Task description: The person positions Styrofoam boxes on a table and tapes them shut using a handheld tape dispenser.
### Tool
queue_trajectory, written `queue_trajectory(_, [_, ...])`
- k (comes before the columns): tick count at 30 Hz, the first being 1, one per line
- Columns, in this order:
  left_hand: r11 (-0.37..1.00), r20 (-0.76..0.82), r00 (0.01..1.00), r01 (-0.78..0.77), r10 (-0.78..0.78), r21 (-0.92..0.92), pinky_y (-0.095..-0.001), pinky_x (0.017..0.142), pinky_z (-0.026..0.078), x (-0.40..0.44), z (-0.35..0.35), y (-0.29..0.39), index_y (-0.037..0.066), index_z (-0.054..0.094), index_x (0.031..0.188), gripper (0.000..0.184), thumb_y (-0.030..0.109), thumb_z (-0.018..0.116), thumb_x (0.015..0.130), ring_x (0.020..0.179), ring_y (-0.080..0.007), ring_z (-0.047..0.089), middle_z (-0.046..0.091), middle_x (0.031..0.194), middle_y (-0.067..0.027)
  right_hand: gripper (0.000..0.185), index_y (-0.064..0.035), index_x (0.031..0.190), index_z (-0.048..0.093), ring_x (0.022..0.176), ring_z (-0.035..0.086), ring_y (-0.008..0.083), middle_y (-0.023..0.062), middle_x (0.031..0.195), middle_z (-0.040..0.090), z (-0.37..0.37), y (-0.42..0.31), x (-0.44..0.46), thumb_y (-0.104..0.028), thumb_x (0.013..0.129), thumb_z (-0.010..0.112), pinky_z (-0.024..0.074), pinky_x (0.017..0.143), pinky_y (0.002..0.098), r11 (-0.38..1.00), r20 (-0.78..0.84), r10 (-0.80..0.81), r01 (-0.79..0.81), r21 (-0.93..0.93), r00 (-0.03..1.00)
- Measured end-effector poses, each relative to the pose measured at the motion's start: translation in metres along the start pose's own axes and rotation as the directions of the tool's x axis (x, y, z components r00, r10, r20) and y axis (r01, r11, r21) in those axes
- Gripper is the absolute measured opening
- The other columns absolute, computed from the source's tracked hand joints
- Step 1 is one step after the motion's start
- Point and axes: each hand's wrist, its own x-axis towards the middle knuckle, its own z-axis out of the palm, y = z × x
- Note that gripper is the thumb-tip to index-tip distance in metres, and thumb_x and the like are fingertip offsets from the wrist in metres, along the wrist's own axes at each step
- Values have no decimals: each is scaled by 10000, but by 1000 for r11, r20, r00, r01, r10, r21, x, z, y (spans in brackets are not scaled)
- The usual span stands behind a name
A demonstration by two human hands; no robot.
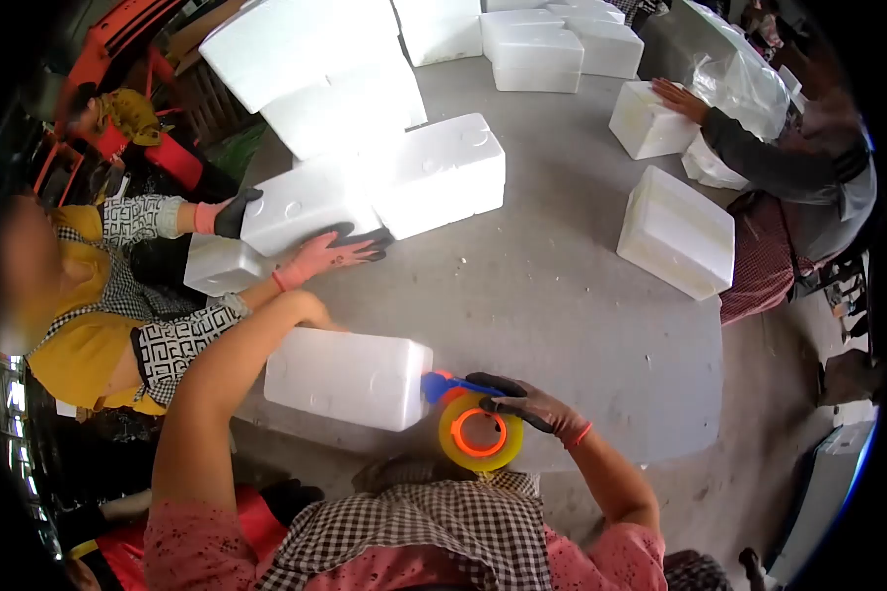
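Note:
My right hand (pixel 534 402), in a dark-palmed glove, is wrapped round the blue handle of a tape dispenser (pixel 480 430). The dispenser carries a yellow roll of tape with an orange hub, and its blue and red head touches the right end of a white foam box (pixel 349 378). This box lies lengthwise at the table edge in front of me. My left arm (pixel 225 379) reaches round to the box's far side. The box hides the fingers of my left hand, so their grip does not show.
Left of me, a co-worker's gloved hands (pixel 330 258) hold another foam box (pixel 306 209). White boxes (pixel 315 74) are stacked behind. At right, another person's hand (pixel 682 100) rests on a box (pixel 650 120); one more box (pixel 677 233) lies nearer on the grey table (pixel 562 325).

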Motion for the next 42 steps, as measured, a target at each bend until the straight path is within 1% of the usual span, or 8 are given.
queue_trajectory(3, [991, -276, 961, -40, 3, -129, -427, 828, 476, -6, 1, -23, 43, 625, 1136, 528, 503, 544, 890, 852, -296, 644, 679, 951, -136, 601, -10, 1409, 393, 1292, 406, 200, 109, 1404, 459, 15, 5, -5, -323, 929, 574, 298, 1097, 318, 999, -92, -14, 10, -45, 996])
queue_trajectory(7, [619, -617, 743, -617, 257, -485, -389, 1018, 379, -90, -21, 29, 64, 500, 1293, 590, 418, 637, 842, 1010, -301, 630, 662, 1083, -142, 578, 18, 1398, 391, 1277, 415, 180, 109, 1400, 459, 24, 14, -5, -306, 946, 545, 308, 1091, 311, 993, -143, -104, 95, -66, 984])
queue_trajectory(10, [841, -649, 606, -532, 461, 100, -396, 939, 434, -108, 16, 44, 55, 518, 1248, 758, 596, 681, 743, 1137, -306, 554, 581, 1216, -166, 535, 22, 1381, 408, 1262, 432, 170, 95, 1393, 463, 36, 31, -10, -286, 957, 515, 317, 1085, 303, 976, -161, -213, 218, 17, 964])
queue_trajectory(22, [904, -562, 755, -427, 337, -33, -423, 915, 442, -106, 28, 43, 44, 446, 1332, 935, 693, 650, 692, 1095, -350, 572, 593, 1170, -233, 658, -15, 1468, 256, 1331, 324, 209, 99, 1446, 357, 231, 146, 12, -277, 944, 556, 255, 1107, 333, 876, -578, -214, 416, 243, 788])
queue_trajectory(26, [738, -563, 801, -505, 206, -448, -379, 1034, 381, -82, 20, -18, 24, 335, 1429, 906, 611, 619, 800, 1257, -261, 475, 497, 1361, -177, 595, -22, 1462, 268, 1294, 365, 201, 91, 1402, 396, 236, 138, 63, -251, 969, 510, 288, 1082, 316, 681, -640, -219, 584, 441, 737])
queue_trajectory(28, [456, -221, 951, -299, 216, -838, -359, 1044, 374, -82, 28, -46, 22, 394, 1403, 776, 569, 556, 878, 1243, -211, 485, 501, 1366, -110, 575, -25, 1449, 295, 1277, 383, 193, 86, 1387, 410, 230, 129, 62, -266, 970, 504, 316, 1062, 313, 682, -644, -184, 568, 460, 742])
queue_trajectory(35, [263, -21, 941, -116, 337, -958, -338, 1017, 407, -144, 97, 8, 25, 454, 1366, 685, 528, 538, 908, 1204, -195, 520, 532, 1336, -92, 413, -17, 1266, 502, 960, 572, 154, 40, 1107, 587, 133, 70, 57, -282, 950, 530, 483, 856, 289, 826, -587, -258, 490, 278, 767])
queue_trajectory(42, [-435, -376, 907, -266, 190, -860, -385, 961, 461, -140, 131, 62, -38, 479, 1297, 608, 395, 612, 892, 1130, -260, 571, 580, 1241, -149, 373, 5, 1229, 537, 977, 588, 143, 42, 1115, 609, 87, 43, 40, -236, 946, 563, 489, 894, 272, 836, -418, -167, 353, 420, 893])
